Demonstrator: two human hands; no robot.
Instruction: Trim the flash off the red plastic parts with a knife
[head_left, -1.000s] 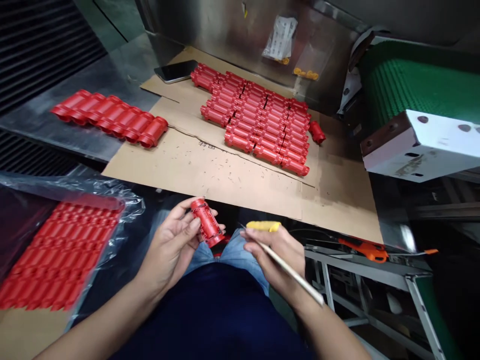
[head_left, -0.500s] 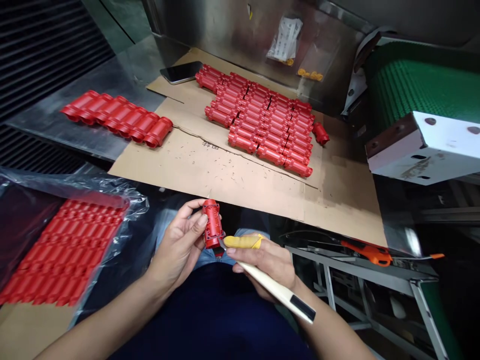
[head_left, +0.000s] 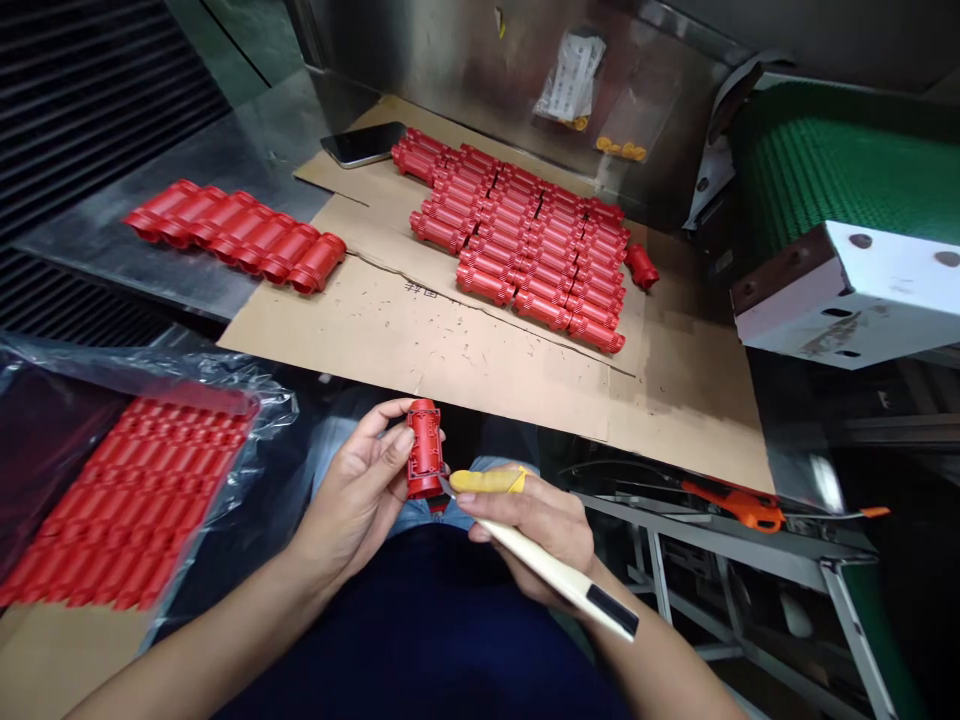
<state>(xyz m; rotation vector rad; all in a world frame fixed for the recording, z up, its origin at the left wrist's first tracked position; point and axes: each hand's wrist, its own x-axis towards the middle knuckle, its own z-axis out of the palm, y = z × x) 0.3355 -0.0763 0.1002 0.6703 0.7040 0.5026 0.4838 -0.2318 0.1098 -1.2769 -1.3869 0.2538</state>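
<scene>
My left hand (head_left: 369,478) is closed around a red plastic tube-shaped part (head_left: 426,445), held nearly upright above my lap. In my right hand (head_left: 536,525) is a knife (head_left: 559,577) with a cream handle and a black end. Its short blade is at the lower right end of the red part; whether it touches cannot be made out. A yellow cover (head_left: 487,482) wraps one finger of that hand. Beyond my hands, many similar red parts (head_left: 517,225) lie in packed rows on a cardboard sheet (head_left: 420,335). A shorter row of red parts (head_left: 236,235) lies to the left.
A phone (head_left: 364,145) lies at the cardboard's back left. Clear-lined box with red parts (head_left: 142,500) stands at lower left. On the right are a green belt (head_left: 840,170), a white metal bracket (head_left: 862,290) and an orange-handled tool (head_left: 739,507). Small bags (head_left: 574,80) hang on the back panel.
The knife and my right hand have shifted slightly to the right and down. The red part has turned a little in my left hand and stands straighter.
</scene>
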